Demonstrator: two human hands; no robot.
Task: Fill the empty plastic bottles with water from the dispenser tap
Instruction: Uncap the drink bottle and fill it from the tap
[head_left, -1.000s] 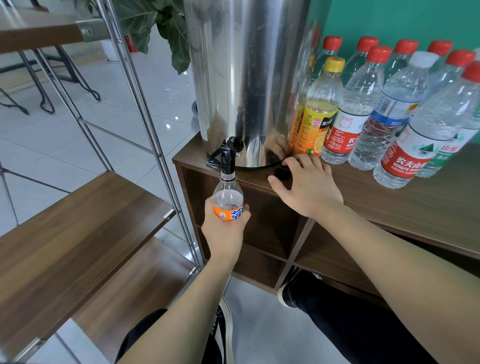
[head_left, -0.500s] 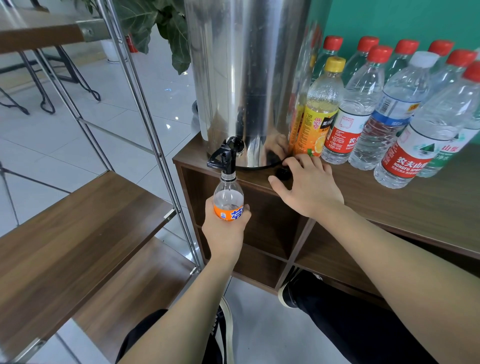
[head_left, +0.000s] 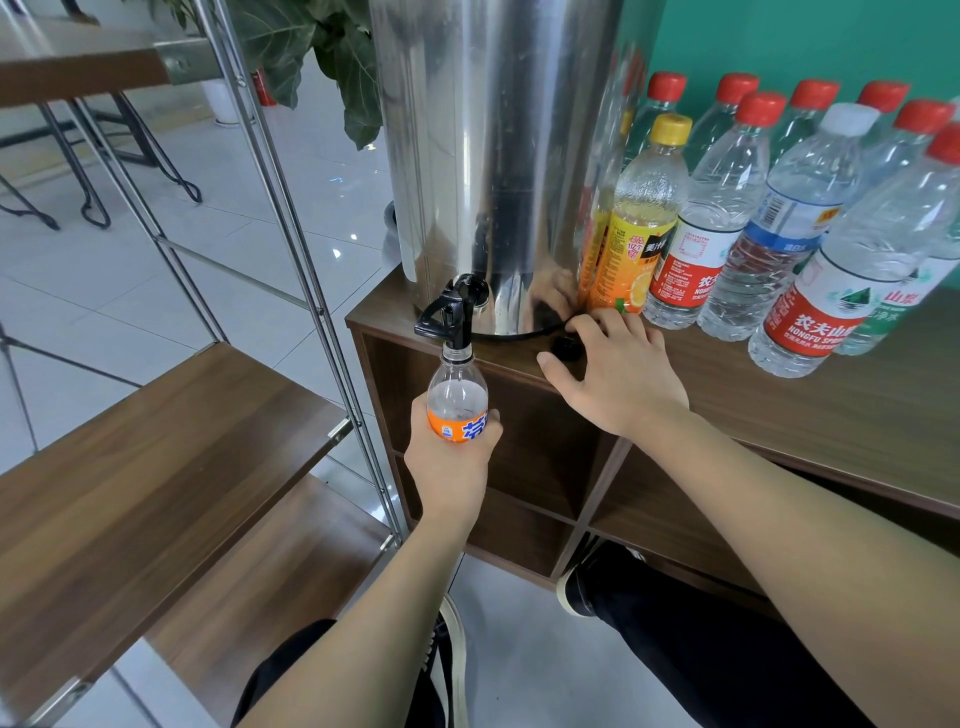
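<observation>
My left hand (head_left: 451, 465) grips a small clear bottle with an orange label (head_left: 457, 402), held upright with its open mouth right under the black tap (head_left: 451, 317) of the tall steel dispenser (head_left: 493, 156). Water stands in the bottle up to about the shoulder. My right hand (head_left: 621, 371) rests palm down on the wooden cabinet top (head_left: 831, 415), fingers spread, beside a small black cap (head_left: 566, 347). Several capped plastic bottles (head_left: 779, 208) stand in a group to the right of the dispenser, one with a yellow cap and orange label (head_left: 641, 223).
A metal-framed rack with wooden shelves (head_left: 156, 467) stands close on the left. The cabinet has open compartments (head_left: 545, 457) below its top. A leafy plant (head_left: 322, 47) sits behind the dispenser. My legs and shoes (head_left: 587, 582) are on the tiled floor below.
</observation>
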